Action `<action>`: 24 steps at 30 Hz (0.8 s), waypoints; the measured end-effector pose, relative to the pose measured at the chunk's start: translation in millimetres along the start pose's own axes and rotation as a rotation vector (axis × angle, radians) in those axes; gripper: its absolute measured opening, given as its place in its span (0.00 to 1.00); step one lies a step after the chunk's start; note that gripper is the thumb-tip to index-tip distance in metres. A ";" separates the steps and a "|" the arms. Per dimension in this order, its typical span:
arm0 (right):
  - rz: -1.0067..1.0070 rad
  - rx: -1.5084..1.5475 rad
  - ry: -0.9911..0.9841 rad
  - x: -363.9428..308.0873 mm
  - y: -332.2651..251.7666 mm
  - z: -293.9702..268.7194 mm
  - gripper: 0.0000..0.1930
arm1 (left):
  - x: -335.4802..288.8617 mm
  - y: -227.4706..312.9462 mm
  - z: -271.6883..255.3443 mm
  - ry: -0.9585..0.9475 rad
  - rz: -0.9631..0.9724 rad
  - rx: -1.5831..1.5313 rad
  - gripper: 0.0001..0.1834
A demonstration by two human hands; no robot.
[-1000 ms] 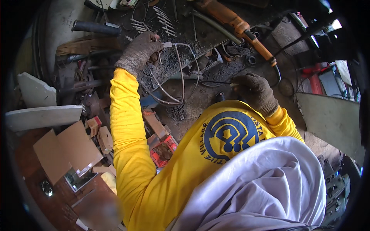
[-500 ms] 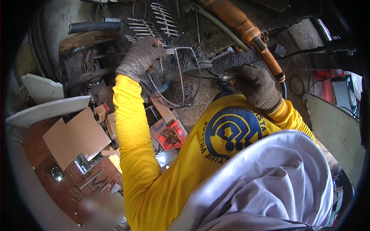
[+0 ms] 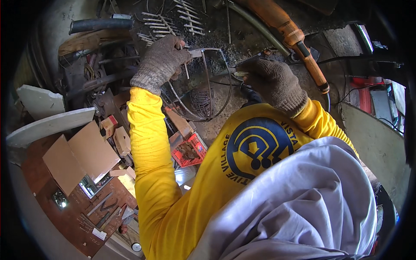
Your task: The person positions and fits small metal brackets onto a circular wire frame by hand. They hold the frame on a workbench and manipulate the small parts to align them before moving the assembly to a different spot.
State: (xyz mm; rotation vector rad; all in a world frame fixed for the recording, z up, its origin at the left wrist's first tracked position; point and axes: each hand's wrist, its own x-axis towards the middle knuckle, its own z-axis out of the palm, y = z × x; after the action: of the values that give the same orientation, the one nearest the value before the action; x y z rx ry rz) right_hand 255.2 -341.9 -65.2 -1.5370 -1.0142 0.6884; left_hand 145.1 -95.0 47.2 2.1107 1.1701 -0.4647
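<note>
My left hand, in a grey-brown knitted glove, is closed around the edge of a thin metal rod frame. The frame has a round hoop and straight rods, with a small flat plate at its top beside my fingers. A short rod sticks out below the same hand. At the right of the hoop, my right hand is closed in a brown glove. A small pale end shows at its fingertips, close to the hoop's side; what it belongs to is hidden by the fingers. Behind the frame stands a coil of wire.
An orange angle grinder lies at the far right with its cord trailing. Comb-like welded rod pieces lie far off. A dark pipe, a cardboard box and a red crate are at the left.
My right hand has moved left and away from me, nearer to the hoop's side. The left hand keeps its hold on the frame, and the whole view has shifted slightly.
</note>
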 end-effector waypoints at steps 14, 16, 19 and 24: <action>-0.303 -0.311 -0.030 75.2 15.5 37.1 0.12 | 2.1 -5.2 1.9 0.027 0.058 0.014 0.21; -0.335 -0.327 -0.036 76.6 15.8 41.7 0.12 | 3.6 -8.9 2.5 0.022 0.057 0.006 0.21; -0.345 -0.360 -0.053 79.1 15.8 44.4 0.13 | 1.8 -7.0 3.1 0.024 0.053 0.022 0.21; -0.318 -0.498 -0.119 84.8 6.0 41.4 0.16 | 4.1 -7.8 2.5 0.021 0.074 0.057 0.21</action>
State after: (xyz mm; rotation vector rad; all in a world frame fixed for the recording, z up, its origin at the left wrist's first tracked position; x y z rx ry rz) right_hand 260.3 -247.7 -71.7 -1.7101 -1.5653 0.3157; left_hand 140.7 -91.4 40.0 2.2042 1.0980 -0.4477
